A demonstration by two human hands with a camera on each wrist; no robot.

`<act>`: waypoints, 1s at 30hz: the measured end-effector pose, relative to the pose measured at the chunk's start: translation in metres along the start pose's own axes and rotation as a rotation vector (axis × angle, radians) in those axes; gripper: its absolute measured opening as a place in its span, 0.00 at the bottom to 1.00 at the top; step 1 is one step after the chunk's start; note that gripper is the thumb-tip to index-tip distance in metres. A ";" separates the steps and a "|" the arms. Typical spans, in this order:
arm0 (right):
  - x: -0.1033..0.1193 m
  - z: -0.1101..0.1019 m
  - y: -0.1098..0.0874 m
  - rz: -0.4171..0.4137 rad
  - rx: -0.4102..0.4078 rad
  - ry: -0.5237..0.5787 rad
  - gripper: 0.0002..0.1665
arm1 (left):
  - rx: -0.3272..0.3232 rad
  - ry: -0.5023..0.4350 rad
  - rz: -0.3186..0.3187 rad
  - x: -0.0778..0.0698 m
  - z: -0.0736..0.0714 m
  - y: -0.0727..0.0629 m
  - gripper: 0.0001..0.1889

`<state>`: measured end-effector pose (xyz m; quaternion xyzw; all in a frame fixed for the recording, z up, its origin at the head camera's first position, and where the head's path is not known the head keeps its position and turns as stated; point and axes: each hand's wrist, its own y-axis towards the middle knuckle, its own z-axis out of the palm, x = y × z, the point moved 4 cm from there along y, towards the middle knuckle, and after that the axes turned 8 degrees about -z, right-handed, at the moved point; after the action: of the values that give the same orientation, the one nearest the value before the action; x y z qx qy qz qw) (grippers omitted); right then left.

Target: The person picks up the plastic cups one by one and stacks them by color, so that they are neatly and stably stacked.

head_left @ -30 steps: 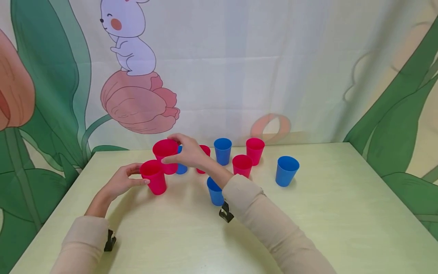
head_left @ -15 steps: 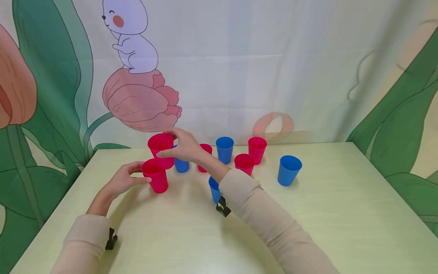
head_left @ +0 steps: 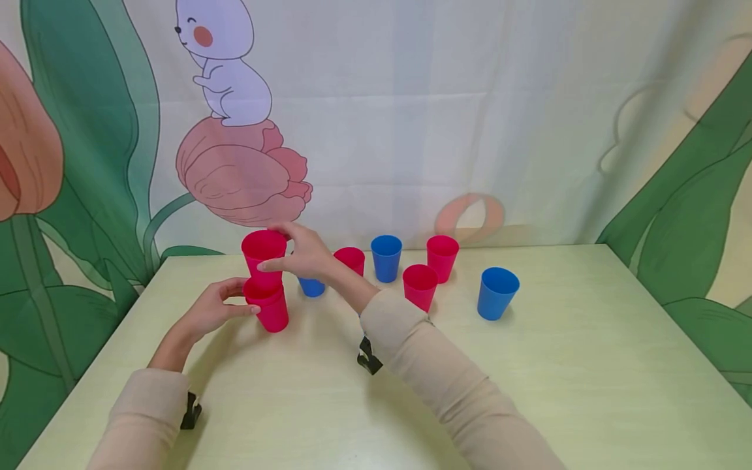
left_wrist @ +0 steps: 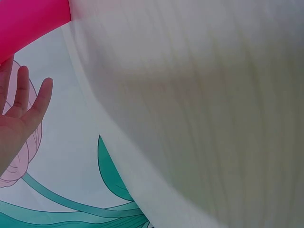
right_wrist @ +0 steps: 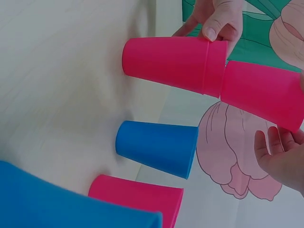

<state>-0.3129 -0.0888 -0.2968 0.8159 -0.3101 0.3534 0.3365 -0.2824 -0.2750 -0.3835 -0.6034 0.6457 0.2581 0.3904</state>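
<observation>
My left hand (head_left: pixel 217 314) grips a red cup (head_left: pixel 274 316) on the table by its upper part, thumb in front. In the right wrist view, a second rim line shows just below this lower cup's (right_wrist: pixel 164 61) mouth, like nested cups. Straight above it, my right hand (head_left: pixel 305 251) holds another upright red cup (head_left: pixel 263 251) between thumb and fingers. This upper cup's (right_wrist: pixel 261 92) base is right at the lower one's mouth. From the left wrist, a red cup (left_wrist: pixel 28 23) and left-hand fingers (left_wrist: pixel 35 104) are seen at the edge.
Behind my right hand stand a blue cup (head_left: pixel 312 287) and a red cup (head_left: pixel 350 259). Farther right are a blue cup (head_left: pixel 386 259), two red cups (head_left: pixel 442 259) and another blue cup (head_left: pixel 497 294). A close blue cup (right_wrist: pixel 71 202) shows in the right wrist view. A printed curtain (head_left: pixel 376 130) hangs behind.
My right hand has moved left, bringing its cup over the lower one. A second rim line now shows on the lower cup. My left hand keeps its grip; the right sleeve covers the front blue cup.
</observation>
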 end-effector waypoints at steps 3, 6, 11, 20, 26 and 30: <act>-0.003 0.004 0.001 0.018 0.012 -0.009 0.43 | -0.002 0.006 -0.006 0.001 0.000 0.000 0.35; -0.006 0.009 0.002 0.028 0.030 -0.033 0.42 | -0.006 0.008 -0.012 0.002 0.000 -0.001 0.35; -0.009 0.014 0.002 0.034 0.043 -0.055 0.42 | -0.005 0.006 -0.011 0.004 0.001 0.000 0.35; -0.017 0.022 0.002 0.087 0.040 -0.030 0.44 | -0.001 0.006 -0.007 0.005 0.001 0.002 0.36; -0.022 0.026 0.001 0.116 0.050 -0.016 0.41 | -0.006 0.006 -0.004 0.006 0.000 0.003 0.35; -0.026 0.029 -0.001 0.130 0.059 0.019 0.41 | -0.003 0.001 0.004 0.005 0.001 0.002 0.35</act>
<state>-0.3162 -0.1034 -0.3332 0.8001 -0.3486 0.3914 0.2916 -0.2844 -0.2770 -0.3884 -0.6027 0.6469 0.2594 0.3887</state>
